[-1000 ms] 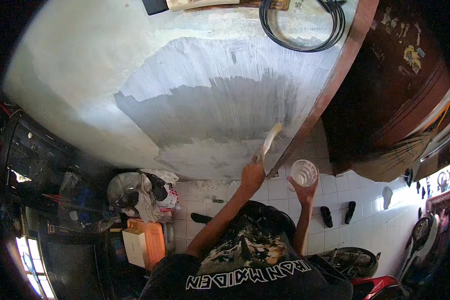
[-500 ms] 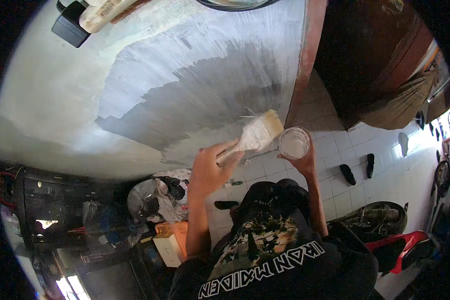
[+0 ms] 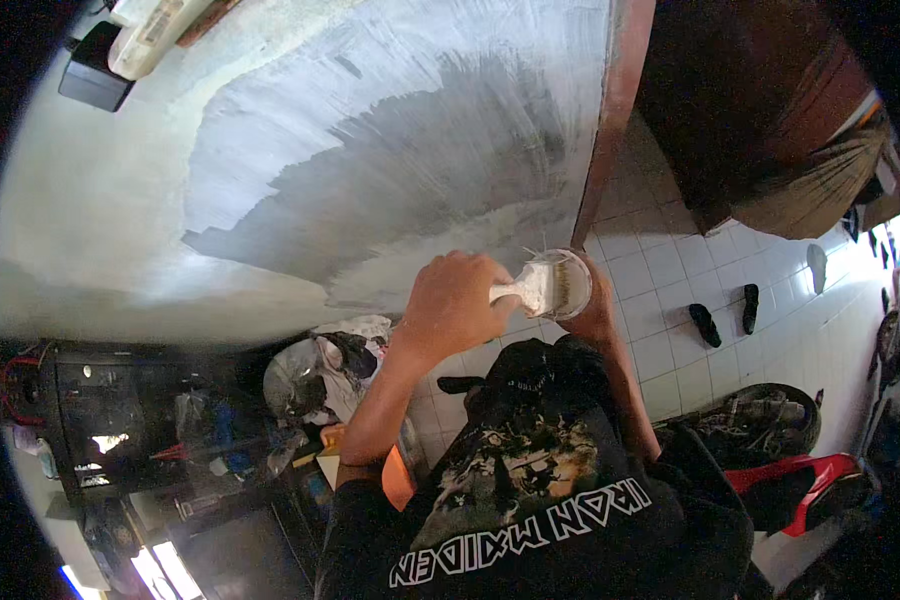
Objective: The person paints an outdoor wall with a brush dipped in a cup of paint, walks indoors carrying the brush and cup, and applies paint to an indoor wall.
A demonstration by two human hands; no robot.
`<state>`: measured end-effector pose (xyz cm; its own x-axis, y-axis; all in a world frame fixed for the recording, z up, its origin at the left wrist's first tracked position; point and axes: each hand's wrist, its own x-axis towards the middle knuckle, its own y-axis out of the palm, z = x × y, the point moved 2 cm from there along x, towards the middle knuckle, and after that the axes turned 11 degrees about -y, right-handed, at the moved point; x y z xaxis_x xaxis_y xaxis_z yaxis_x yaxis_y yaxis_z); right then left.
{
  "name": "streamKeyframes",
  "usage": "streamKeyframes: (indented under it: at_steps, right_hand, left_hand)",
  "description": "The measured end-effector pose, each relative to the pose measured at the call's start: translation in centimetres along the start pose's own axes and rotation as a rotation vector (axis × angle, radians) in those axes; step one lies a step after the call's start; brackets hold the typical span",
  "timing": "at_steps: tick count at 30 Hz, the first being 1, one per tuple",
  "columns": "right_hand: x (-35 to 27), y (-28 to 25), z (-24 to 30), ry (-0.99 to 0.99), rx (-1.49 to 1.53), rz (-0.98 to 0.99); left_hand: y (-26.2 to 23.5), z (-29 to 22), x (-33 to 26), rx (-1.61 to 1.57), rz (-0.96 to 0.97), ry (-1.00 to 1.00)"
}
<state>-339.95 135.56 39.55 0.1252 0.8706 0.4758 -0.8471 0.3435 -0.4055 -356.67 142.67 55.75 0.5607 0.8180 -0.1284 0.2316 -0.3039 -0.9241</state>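
Note:
My left hand [image 3: 460, 300] is closed around the handle of a paintbrush [image 3: 538, 290] smeared with white. The brush points to the right, its bristles lowered into the mouth of a clear cup [image 3: 580, 272]. Around the cup's right side, the fingers of my right hand [image 3: 598, 310] are wrapped, partly hidden by it. Whatever liquid the cup holds is mostly covered by the brush. Beyond both hands rises a wall [image 3: 440, 150] with a pale brushed coat and a darker grey patch.
A reddish-brown post [image 3: 615, 110] edges the wall on the right. Black slippers [image 3: 705, 325] lie on the tiled floor [image 3: 660, 360]. A red and black motorbike [image 3: 810, 490] stands at lower right. Bundled bags [image 3: 315, 375] and a dark cabinet [image 3: 100, 410] are at left.
My left hand has brought the brush down and right, from beside the cup into its mouth. My right hand and the cup have shifted slightly left.

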Motion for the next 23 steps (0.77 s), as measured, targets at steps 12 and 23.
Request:
streamKeyframes:
  at_steps: [12, 23]
  right_hand:
    - [0.6, 1.2, 4.0, 0.145, 0.08, 0.068]
    - [2.8, -2.7, 3.3, 0.093, -0.023, 0.098]
  left_hand:
    - [1.1, -1.6, 0.9, 0.156, 0.043, 0.066]
    - [2.6, -4.3, 3.5, 0.216, 0.004, 0.113]
